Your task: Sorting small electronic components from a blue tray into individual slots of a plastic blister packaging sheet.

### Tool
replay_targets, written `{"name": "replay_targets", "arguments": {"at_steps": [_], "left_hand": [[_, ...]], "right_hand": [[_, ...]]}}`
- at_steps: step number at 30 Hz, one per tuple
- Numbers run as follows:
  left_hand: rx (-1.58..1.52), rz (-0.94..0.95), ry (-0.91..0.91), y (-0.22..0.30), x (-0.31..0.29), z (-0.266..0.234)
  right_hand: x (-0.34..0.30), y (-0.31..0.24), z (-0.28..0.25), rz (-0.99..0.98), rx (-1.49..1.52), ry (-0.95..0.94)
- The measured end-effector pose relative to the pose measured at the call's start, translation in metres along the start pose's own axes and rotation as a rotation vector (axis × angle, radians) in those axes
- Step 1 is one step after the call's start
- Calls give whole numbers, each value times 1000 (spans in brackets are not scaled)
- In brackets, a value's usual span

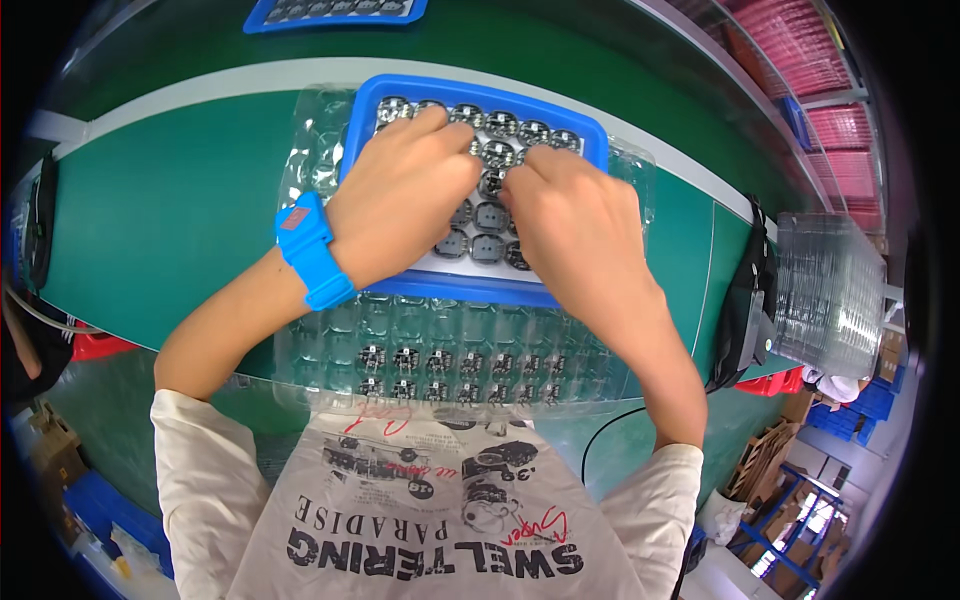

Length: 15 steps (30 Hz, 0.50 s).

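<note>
Both hands reach over a blue tray (pixel 480 290) that holds rows of small, rounded, dark and silvery parts (pixel 488 248). My left hand (pixel 410 190), with a blue wrist strap (pixel 311 250), curls its fingers over the tray's middle. Close to it on the right, my right hand (pixel 575 225) is closed, thumb and fingertips pressed together. A small dark part (pixel 490 183) shows in the narrow gap between the hands. Whether it is held or lies in the tray I cannot tell, as my fingers hide their tips.
Under the blue tray lies a clear plastic blister tray (pixel 340 325), with small metallic parts (pixel 437 362) in its near pockets. Another blue tray (pixel 335 18) stands beyond the green table (pixel 180 230). At right are a black bag (pixel 745 310) and stacked clear trays (pixel 830 290).
</note>
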State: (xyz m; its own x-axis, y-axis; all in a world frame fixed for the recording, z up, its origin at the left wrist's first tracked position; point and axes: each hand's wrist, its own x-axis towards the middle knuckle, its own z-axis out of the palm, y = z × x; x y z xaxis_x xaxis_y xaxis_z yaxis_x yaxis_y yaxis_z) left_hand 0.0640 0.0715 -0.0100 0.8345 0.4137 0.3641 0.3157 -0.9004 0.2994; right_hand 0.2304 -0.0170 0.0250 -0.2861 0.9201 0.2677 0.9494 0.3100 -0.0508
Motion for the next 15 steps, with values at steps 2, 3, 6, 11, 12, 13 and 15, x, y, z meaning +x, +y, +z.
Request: {"name": "replay_targets", "arguments": {"at_steps": [2,3,6,11,12,13,15], "left_hand": [[-9,-9,16,0,-1,2],[-8,-8,21,-1,-2,3],[-6,-2,55,-2,-4,6],[-27,-4,89,-2,-4,7],[-26,-3,83,-1,-5,5],[-26,-2,76,-1,-6,4],[-24,16,80,-1,-5,5]], "right_hand": [[5,0,6,-8,-11,-47],[6,0,8,-12,-17,-71],[9,-3,7,-4,-13,-104],[13,-2,3,14,-34,-142],[13,-3,3,14,-43,-143],[13,-4,3,11,-55,-144],[12,-4,5,8,-83,-147]]}}
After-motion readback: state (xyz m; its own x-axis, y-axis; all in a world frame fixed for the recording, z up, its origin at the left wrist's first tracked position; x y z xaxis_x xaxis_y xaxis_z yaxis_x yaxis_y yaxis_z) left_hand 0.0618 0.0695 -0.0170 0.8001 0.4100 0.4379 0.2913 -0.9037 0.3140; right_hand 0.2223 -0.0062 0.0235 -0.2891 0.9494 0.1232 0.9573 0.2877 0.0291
